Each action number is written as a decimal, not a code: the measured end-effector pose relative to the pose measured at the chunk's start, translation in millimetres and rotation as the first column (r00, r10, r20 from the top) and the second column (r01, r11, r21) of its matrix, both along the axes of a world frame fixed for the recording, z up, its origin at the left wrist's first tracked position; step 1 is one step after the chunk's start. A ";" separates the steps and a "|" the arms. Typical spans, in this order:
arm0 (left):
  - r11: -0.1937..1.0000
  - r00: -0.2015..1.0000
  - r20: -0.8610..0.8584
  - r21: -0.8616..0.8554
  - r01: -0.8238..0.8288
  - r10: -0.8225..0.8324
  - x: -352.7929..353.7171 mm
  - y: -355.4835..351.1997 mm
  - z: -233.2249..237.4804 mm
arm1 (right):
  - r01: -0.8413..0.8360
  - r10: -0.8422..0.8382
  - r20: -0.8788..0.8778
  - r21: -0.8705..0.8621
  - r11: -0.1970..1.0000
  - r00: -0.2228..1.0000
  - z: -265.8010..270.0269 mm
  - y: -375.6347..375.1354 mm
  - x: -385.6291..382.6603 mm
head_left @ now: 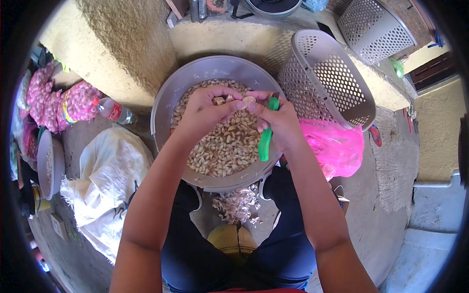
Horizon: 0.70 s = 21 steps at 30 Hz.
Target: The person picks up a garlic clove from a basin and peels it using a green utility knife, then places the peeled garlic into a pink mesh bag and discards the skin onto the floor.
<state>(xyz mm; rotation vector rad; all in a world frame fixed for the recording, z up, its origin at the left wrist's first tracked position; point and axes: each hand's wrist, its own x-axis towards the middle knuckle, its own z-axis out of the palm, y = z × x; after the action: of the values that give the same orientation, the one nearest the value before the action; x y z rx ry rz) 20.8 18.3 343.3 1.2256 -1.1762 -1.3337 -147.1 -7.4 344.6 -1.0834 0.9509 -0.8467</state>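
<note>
Both my hands meet over a wide grey basin (161, 105) filled with many garlic cloves (222, 151) in what looks like water. My left hand (207, 110) is closed around a few garlic cloves (219, 100), and its thumb presses at a pale clove (248, 100) between the two hands. A knife with a green handle (265, 144) is tucked in my right hand (283, 122), its handle hanging down across the palm. My right thumb and forefinger also pinch that pale clove. Most of the blade is hidden.
A perforated grey basket (312, 80) leans right of the basin, above a pink plastic bag (337, 146). At left stand a white sack (110, 166), a Coca-Cola bottle (115, 111) and pink net bags of garlic (78, 102). Garlic peels (238, 204) lie between my legs, near a yellow container (229, 238).
</note>
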 end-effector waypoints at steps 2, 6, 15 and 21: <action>1.000 1.000 0.020 0.008 0.005 -0.005 0.5 -0.6 -2.0 | -0.007 0.006 0.018 0.045 0.999 1.000 -2.5 -1.8 -1.2; 0.999 0.998 0.050 0.033 0.031 -0.033 2.3 -1.5 -3.5 | -0.019 0.014 0.042 0.107 0.994 0.999 -2.0 -1.9 -1.5; 0.998 0.998 0.026 -0.017 0.064 -0.063 2.1 -0.6 -3.1 | -0.074 0.060 0.086 0.165 0.984 0.995 -6.1 -3.3 -3.3; 0.999 0.999 -0.014 0.013 0.046 -0.046 2.3 -0.9 -1.8 | -0.082 0.061 0.120 0.182 0.980 0.991 -4.6 -2.6 -1.4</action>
<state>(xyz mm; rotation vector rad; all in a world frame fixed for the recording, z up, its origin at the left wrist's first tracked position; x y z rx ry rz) 23.1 17.4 341.4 1.2041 -1.1944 -1.3841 -148.5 -10.1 340.0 -0.8926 0.8718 -0.7366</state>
